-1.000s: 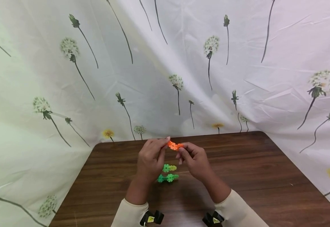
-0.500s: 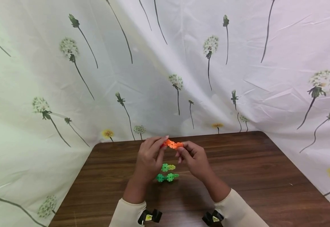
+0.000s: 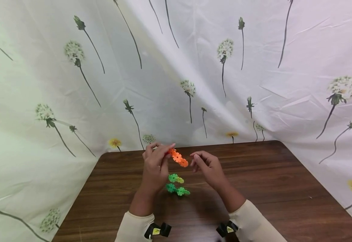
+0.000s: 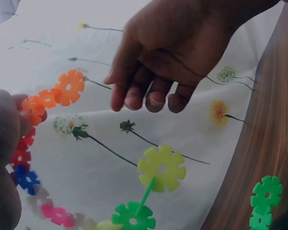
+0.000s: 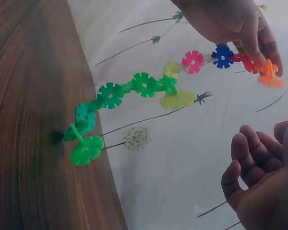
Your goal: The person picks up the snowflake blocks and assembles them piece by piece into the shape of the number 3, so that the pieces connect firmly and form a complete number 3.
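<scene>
My left hand [image 3: 154, 166] pinches a chain of interlocking flower-shaped plastic discs near its orange end [image 3: 177, 157], above the table. From the fingers the chain runs through red, a blue disc [image 5: 223, 56], whitish pieces, a pink disc [image 5: 193, 62] and yellow to several green discs [image 5: 110, 95]. Its green end bends low, close to the tabletop; whether it touches cannot be told. To the right of the orange discs, apart from them, my right hand [image 3: 207, 168] hovers with fingers loosely bent. Nothing shows between its fingers in the left wrist view. Left fingertips partly hide the red discs.
A dark wood-grain table [image 3: 269, 188] with rounded far corners lies beneath both hands. White cloth printed with dandelions [image 3: 169, 74] hangs behind it and along both sides. Each cream sleeve carries a black strap-like mount [image 3: 157, 231] at the wrist.
My right hand has let go of the orange end, which now tips downward free. The left hand has shifted left with the chain, and the green part has swung slightly left.
</scene>
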Available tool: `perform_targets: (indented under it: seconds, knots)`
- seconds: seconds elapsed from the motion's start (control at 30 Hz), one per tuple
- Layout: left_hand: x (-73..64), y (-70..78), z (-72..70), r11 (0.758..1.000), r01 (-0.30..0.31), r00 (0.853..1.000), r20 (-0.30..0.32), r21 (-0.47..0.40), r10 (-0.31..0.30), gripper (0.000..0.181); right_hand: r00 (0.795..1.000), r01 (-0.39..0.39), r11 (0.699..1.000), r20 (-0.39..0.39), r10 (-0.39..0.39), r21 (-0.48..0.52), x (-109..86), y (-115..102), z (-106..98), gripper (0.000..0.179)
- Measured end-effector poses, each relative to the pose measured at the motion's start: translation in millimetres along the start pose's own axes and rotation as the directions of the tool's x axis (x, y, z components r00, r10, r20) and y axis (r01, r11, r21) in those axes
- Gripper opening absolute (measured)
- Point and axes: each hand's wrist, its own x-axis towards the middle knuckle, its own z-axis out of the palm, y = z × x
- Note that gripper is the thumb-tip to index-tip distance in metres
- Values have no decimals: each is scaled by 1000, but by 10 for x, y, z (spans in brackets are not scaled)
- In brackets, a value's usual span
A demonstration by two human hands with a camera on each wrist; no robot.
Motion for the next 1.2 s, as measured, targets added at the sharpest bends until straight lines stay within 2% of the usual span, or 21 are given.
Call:
perform_targets:
  seconds: [0.13,0.4,0.77,0.93,1.2]
  knots:
    - [-3,-5,-21,997,49,998,49,-55,-46,31,999,-40,999,-4,39,-21,9,26,-5,24]
    - [-6,-19,-34,990,54,995,88,-128,-43,34,991,-119,991,54,123,-69,26,143,7,22]
    - [-8,-32,-9,974,39,992,123,-221,-12,35,966,-202,972,142,218,-117,43,454,128,25]
    - [-17,-44,6,967,51,993,120,-249,-21,38,956,-212,970,180,231,-118,100,572,182,31]
    - [-18,-15,13,950,117,988,134,-289,-81,41,940,-173,983,288,184,-64,294,659,247,41]
